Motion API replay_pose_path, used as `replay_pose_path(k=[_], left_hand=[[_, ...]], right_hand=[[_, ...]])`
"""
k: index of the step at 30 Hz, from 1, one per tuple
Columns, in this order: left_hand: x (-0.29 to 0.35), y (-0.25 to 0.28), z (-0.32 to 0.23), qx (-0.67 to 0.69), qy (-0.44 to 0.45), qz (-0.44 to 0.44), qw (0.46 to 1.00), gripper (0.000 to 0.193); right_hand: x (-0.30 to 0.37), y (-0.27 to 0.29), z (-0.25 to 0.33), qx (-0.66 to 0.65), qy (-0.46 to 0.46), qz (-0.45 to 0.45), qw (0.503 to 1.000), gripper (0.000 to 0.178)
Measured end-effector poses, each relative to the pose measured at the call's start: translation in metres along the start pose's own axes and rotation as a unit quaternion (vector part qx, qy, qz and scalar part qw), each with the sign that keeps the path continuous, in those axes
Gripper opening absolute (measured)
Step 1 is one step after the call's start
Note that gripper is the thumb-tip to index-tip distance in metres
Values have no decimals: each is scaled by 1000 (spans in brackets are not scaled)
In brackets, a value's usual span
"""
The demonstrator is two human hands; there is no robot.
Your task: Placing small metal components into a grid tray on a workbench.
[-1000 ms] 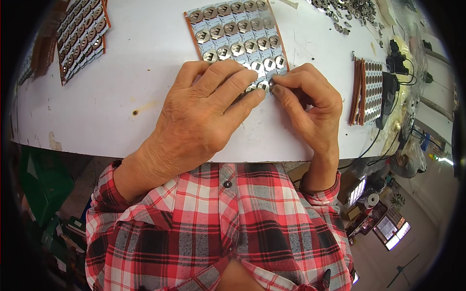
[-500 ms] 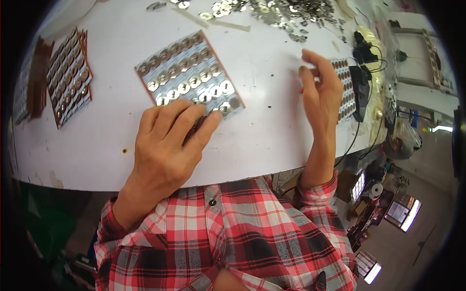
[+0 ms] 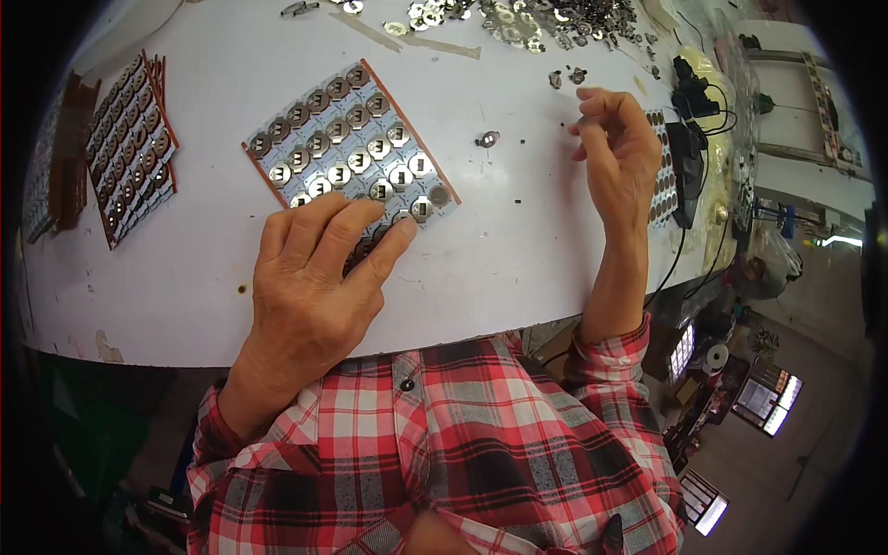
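Observation:
A panel of small blue-grey circuit boards [image 3: 344, 139] with orange-brown edges lies tilted on the white table, set with rows of round metal clips. My left hand [image 3: 319, 273] rests on its near edge, fingers spread and bent, covering part of the lowest rows. A plain round pad [image 3: 438, 196] shows at the panel's right corner. Over the table at the right hovers my right hand [image 3: 615, 148], its fingers curled in; whatever they hold is hidden. A single metal clip [image 3: 487, 139] lies between panel and right hand. Two more loose clips [image 3: 566, 78] lie just beyond its fingertips.
Loose metal clips [image 3: 518, 23] are heaped at the far edge. Filled panels [image 3: 131, 148] are stacked at the left, beside brown-edged ones [image 3: 74, 157] stood on edge. Another panel [image 3: 662, 171] lies behind my right wrist, near a black device [image 3: 684, 176] with cables.
Three loose clips now lie on bare table near my right hand, where none lay before. The panel has shifted slightly left under my left hand. My right hand has moved slightly right.

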State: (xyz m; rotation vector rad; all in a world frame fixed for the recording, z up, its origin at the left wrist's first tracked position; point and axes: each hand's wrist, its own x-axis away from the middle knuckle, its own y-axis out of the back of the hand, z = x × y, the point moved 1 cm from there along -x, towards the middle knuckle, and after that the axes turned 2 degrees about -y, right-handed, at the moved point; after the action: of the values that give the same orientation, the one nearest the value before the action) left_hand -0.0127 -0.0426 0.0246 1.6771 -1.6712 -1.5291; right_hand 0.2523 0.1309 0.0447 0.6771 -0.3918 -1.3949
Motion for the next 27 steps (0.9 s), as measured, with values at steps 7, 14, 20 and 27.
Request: replay_pose_path(k=[7,14,20,27], left_hand=[[-2,-4,0,8,-17,-28,999,44],[-2,1,0,42,5,12,999,47],[0,-11,2,24,-21,-13,999,45],[-4,-10,-4,-12,-21,15,1000,44]], right_hand=[[37,-25,18,-47,-2,52,998,14],[39,-44,25,95,210,62,971,27],[56,-37,40,-62,65,104,990,21],[73,-44,41,-276,-114,170,939,18]])
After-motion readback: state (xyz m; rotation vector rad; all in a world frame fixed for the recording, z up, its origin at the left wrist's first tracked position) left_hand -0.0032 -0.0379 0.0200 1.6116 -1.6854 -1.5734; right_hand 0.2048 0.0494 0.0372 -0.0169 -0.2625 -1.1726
